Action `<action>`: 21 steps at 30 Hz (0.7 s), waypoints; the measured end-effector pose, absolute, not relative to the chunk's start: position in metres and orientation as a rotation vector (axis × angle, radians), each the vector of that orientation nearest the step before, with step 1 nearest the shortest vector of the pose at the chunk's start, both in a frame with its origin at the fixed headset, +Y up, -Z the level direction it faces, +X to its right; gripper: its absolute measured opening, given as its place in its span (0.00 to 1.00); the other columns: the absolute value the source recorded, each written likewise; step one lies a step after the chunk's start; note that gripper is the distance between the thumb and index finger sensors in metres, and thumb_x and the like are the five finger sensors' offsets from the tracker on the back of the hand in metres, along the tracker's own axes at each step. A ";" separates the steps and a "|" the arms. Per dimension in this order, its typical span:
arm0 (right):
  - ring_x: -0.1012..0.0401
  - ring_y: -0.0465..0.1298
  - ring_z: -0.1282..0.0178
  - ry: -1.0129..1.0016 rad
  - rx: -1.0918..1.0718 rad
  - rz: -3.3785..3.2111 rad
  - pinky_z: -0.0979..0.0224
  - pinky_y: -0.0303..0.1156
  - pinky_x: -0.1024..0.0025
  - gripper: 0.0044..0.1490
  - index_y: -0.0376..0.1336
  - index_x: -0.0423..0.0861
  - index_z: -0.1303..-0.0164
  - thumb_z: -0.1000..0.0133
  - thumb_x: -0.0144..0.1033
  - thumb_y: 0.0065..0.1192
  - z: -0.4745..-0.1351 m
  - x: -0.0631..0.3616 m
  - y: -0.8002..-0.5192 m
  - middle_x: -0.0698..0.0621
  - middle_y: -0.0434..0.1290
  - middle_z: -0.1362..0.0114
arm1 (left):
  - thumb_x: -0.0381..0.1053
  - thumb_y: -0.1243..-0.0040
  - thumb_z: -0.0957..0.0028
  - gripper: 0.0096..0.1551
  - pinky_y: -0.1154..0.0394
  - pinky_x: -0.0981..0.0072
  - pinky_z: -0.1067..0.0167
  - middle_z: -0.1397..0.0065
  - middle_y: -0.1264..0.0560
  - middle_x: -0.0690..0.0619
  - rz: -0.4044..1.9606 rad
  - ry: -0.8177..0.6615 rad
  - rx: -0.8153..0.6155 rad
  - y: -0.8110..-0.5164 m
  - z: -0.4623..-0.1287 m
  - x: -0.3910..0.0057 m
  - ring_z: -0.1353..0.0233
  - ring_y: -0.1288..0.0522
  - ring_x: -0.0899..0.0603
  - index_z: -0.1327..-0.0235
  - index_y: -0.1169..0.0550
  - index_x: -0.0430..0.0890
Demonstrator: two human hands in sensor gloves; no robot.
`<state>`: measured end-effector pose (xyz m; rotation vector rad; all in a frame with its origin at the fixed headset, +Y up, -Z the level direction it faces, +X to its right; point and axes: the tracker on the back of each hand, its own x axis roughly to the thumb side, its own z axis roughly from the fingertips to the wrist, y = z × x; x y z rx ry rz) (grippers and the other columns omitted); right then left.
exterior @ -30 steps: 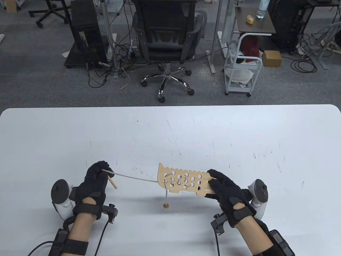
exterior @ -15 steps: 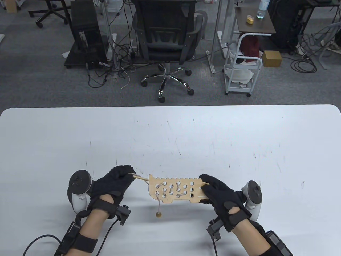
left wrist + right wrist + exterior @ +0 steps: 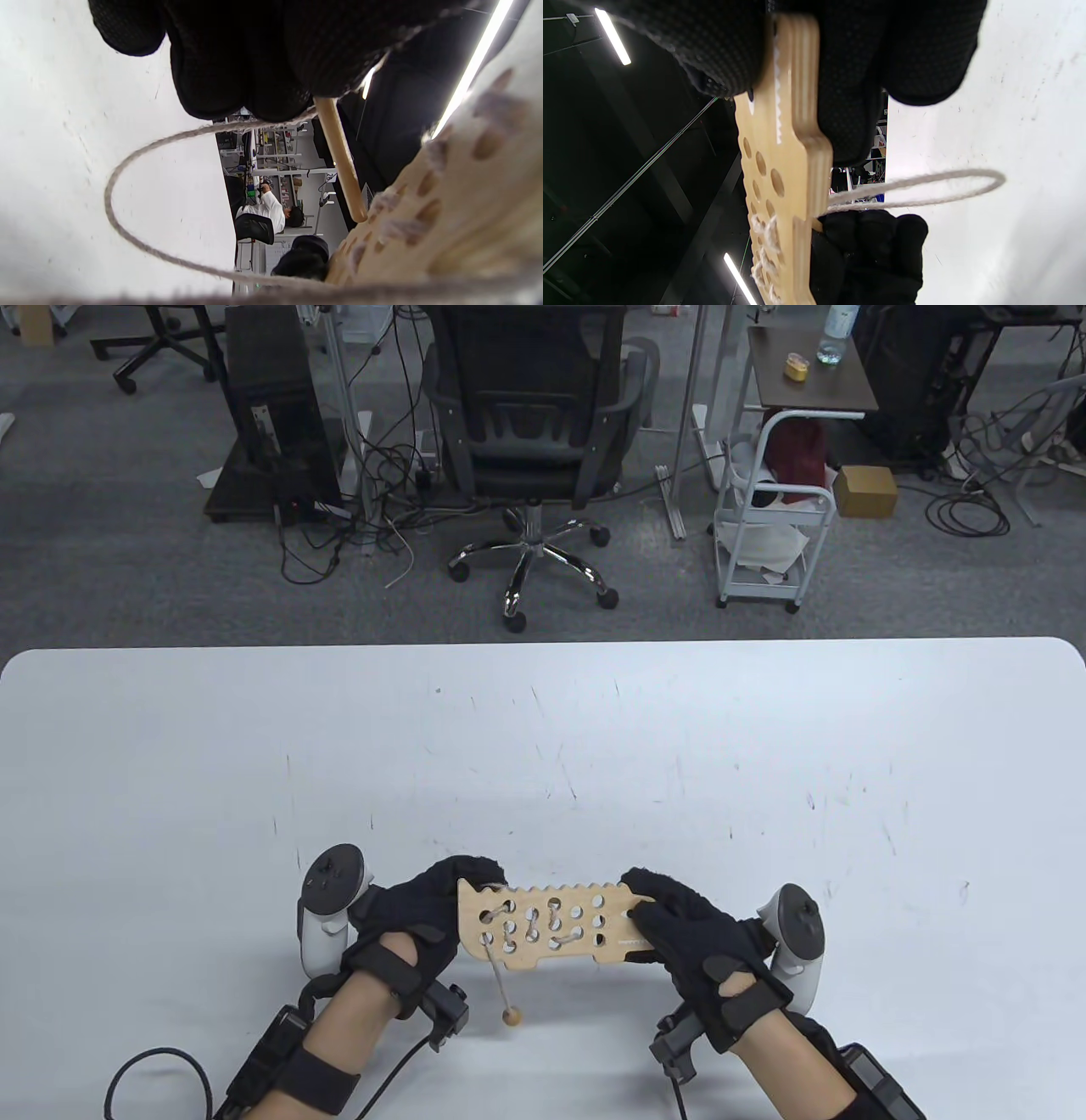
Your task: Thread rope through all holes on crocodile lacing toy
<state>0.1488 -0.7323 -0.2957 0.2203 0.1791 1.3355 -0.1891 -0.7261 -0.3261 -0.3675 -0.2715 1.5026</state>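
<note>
White tabletop (image 3: 543,729) is seen spread beneath everything, with an office chair (image 3: 530,432) and a small cart (image 3: 768,517) set on the grey floor beyond its far edge. Above the near part of the table, the wooden crocodile board (image 3: 543,929) is held clear of the surface between two gloved hands. Its right end is gripped by the right hand (image 3: 704,933), whose fingers are closed around the edge, thumb on one face and fingers on the other, as the right wrist view shows. The left hand (image 3: 424,916) is placed at the board's left end, partly behind it; its fingers (image 3: 237,63) are closed on the wooden needle (image 3: 339,159), whose tip is brought up against the board's underside near a hole. Several holes at the left end are already laced with rope (image 3: 127,186), while those toward the right hand are left open. A slack loop is seen hanging under the board, and a short tail ending in a wooden bead (image 3: 511,1018) dangles from the near edge. From here the needle could be pushed into a hole already laced, or jammed against solid wood, since the underside is hidden from above. The loose loop could also be caught on the board's toothed edge or twisted into a knot when it is pulled tight.
</note>
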 end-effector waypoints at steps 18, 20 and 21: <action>0.53 0.87 0.49 0.208 0.264 1.324 0.44 0.78 0.54 0.32 0.65 0.41 0.35 0.49 0.37 0.68 -0.290 0.139 -0.734 0.47 0.82 0.41 | 0.49 0.31 0.56 0.22 0.32 0.42 0.30 0.40 0.17 0.55 1.603 -0.288 -0.498 -0.749 -0.315 -0.175 0.36 0.19 0.42 0.46 0.17 0.57; 0.53 0.87 0.49 0.212 0.285 1.325 0.44 0.78 0.55 0.31 0.65 0.41 0.35 0.48 0.37 0.67 -0.289 0.137 -0.733 0.47 0.81 0.41 | 0.49 0.29 0.56 0.22 0.34 0.42 0.29 0.38 0.19 0.55 1.568 -0.298 -0.469 -0.746 -0.313 -0.177 0.34 0.22 0.42 0.47 0.16 0.58; 0.53 0.87 0.49 0.209 0.285 1.327 0.44 0.78 0.55 0.31 0.65 0.41 0.35 0.48 0.37 0.66 -0.289 0.136 -0.733 0.47 0.81 0.41 | 0.49 0.29 0.56 0.22 0.34 0.42 0.28 0.38 0.19 0.55 1.554 -0.301 -0.455 -0.745 -0.312 -0.178 0.34 0.22 0.42 0.47 0.16 0.58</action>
